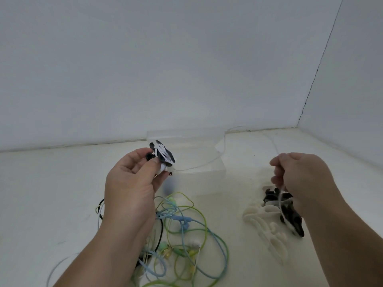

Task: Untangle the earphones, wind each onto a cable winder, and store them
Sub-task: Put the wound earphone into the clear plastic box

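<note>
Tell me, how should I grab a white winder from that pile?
Probably pinch the nearest white winder across its narrow middle, coming from above on its left. It lies flat on the table, and the black winders crowd its right side.

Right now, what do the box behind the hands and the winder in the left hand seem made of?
The box looks like translucent frosted plastic: the table shows faintly through its walls. The winder in the left hand seems matte black rubber or silicone, with rounded lobes, though blur leaves that open.
</note>
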Motion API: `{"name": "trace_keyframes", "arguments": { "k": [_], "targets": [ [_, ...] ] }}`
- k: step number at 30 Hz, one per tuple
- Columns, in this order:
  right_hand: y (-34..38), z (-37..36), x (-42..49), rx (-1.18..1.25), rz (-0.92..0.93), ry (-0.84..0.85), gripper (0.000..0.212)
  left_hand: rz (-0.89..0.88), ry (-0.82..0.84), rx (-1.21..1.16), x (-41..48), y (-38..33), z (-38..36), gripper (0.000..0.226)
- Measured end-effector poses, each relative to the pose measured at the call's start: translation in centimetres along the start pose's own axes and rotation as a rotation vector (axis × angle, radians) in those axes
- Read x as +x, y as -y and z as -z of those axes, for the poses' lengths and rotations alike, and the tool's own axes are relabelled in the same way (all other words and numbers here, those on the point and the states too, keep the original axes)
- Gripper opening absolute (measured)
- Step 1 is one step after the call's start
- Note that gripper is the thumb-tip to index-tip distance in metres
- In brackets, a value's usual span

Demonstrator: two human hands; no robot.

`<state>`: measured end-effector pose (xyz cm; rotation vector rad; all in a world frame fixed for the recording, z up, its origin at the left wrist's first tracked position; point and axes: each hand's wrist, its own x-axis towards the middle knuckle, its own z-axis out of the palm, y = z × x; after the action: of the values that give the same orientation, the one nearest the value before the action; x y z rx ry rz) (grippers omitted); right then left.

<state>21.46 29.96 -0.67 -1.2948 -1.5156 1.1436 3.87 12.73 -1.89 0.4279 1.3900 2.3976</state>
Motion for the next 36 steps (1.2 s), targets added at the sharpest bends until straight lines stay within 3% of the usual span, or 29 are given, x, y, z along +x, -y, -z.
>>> {"name": "trace_keyframes", "arguments": {
  "k": [5,7,9,11,13,15,18,25,36],
  "targets": [
    [-0.4,0.2,0.4,-0.190,0.164,-0.123,0.031,0.014,0.112,-0.001,-0.5,-0.2,-0.3,0.014],
    [-0.5,0.0,0.1,-0.313,0.287,-0.179,0.031,0.019,0.185,0.007,-0.8,-0.3,-0.5,0.014],
    [0.2,-0.4,-1.1,-0.281,0.463,-0.140,0.033,0.015,0.251,0.001,-1.1,-0.3,-0.6,0.014],
    [1.0,-1.1,-3.0,-0.099,0.531,0.182,0.028,0.008,0.316,-0.011,-1.4,-0.4,-0.8,0.016],
    [1.7,-2.0,-5.2,0.041,0.426,0.654,0.022,-0.003,0.361,-0.004,-1.5,-0.5,-0.8,0.022],
    [1.3,-2.8,-6.5,-0.034,0.375,0.883,0.014,-0.023,0.362,0.014,-1.4,-0.4,-0.6,0.025],
    [0.8,-3.8,-7.0,-0.081,0.379,0.841,0.020,-0.083,0.311,0.099,-1.5,-0.3,-0.6,0.016],
    [1.3,-3.3,-7.0,-0.039,0.330,0.809,0.032,-0.235,0.309,0.351,-2.1,0.0,-0.6,0.023],
    [1.5,-3.2,-7.4,-0.128,0.294,0.897,0.036,-0.314,0.304,0.414,-2.8,0.2,-0.7,0.022]
  ]
}}
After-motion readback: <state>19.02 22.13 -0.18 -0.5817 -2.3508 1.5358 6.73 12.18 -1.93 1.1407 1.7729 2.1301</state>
